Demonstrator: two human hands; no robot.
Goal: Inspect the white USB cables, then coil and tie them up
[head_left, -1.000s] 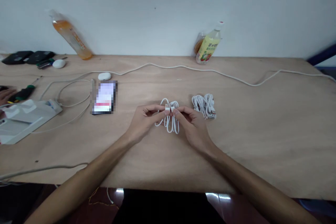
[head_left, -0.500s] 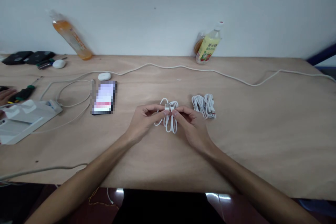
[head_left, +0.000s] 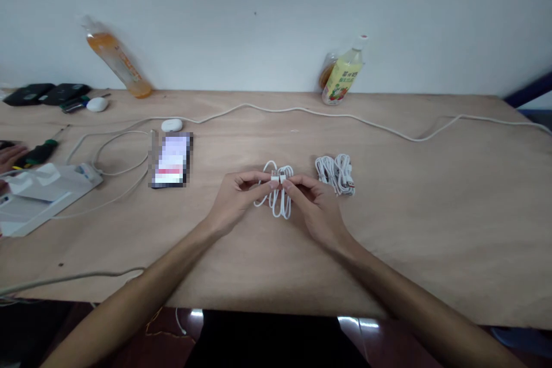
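Observation:
A white USB cable (head_left: 282, 207), looped into a loose coil, is held between both hands over the middle of the table. My left hand (head_left: 238, 195) pinches one metal-tipped plug with thumb and forefinger. Close beside it, my right hand (head_left: 317, 201) pinches the other plug, so the two connectors stand side by side, tips pointing away from me. The loops hang below the fingertips, partly hidden by them. To the right of my right hand lie bundled white cables (head_left: 335, 172), folded and tied.
A phone (head_left: 172, 161) and a white earbud case (head_left: 171, 125) lie left. A long white cord (head_left: 297, 109) crosses the table. Two bottles (head_left: 116, 63) (head_left: 345, 75) stand by the wall. A screwdriver (head_left: 41, 153), a white box (head_left: 47, 195) and another person's hand (head_left: 12, 155) are far left.
My hands and the cable keep nearly the same position and grip. The other person's hand and the white box at the far left have shifted very slightly.

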